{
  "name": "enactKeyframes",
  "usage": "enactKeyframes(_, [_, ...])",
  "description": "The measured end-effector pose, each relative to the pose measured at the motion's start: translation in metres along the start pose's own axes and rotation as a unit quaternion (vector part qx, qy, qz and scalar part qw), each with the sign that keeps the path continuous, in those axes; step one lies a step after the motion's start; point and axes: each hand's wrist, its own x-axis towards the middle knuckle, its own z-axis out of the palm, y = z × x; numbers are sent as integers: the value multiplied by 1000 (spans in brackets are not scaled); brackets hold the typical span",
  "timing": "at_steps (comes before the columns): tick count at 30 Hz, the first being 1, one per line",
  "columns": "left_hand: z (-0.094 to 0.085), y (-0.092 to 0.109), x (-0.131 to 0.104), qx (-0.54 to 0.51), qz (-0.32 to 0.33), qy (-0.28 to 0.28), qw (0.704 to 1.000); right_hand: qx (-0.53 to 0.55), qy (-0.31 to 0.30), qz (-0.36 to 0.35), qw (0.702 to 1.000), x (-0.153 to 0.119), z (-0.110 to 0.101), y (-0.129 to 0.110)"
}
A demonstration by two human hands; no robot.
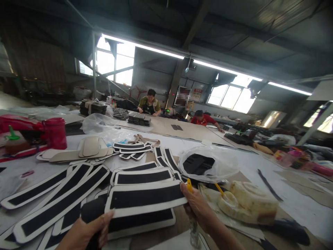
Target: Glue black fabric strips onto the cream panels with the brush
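My left hand [87, 232] is closed around a black cylindrical handle [91, 211] at the bottom left. In front of it lie several long black strips with white borders [145, 199], fanned out on the table. My right hand [200, 208] holds a yellow-tipped tool [189, 185] and touches the right end of the nearest strip. Just right of that hand stands a glue-crusted container [253, 203] with a yellow-handled brush [220, 190] in it.
A clear plastic bag with black pieces [208, 163] lies behind my right hand. Beige cut pieces [88, 149] and a red jar [55, 132] sit at the left. Two people work at the far end of the long table [187, 130], beside stacks of black parts [139, 118].
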Motion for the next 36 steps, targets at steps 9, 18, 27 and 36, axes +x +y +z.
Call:
enactKeyframes(9, [19,42,47,228,91,140,959,-287,95,-116,946,92,1,-23])
enactKeyframes(18, [9,37,21,385,115,199,894,-247,86,-166,951,34,-27,-24])
enactKeyframes(27, [28,36,32,470,109,177,858,-38,79,-102,991,-51,-31,-22])
enactKeyframes(36, [17,-39,-53,471,-31,71,879,181,99,-116,972,-103,12,-7])
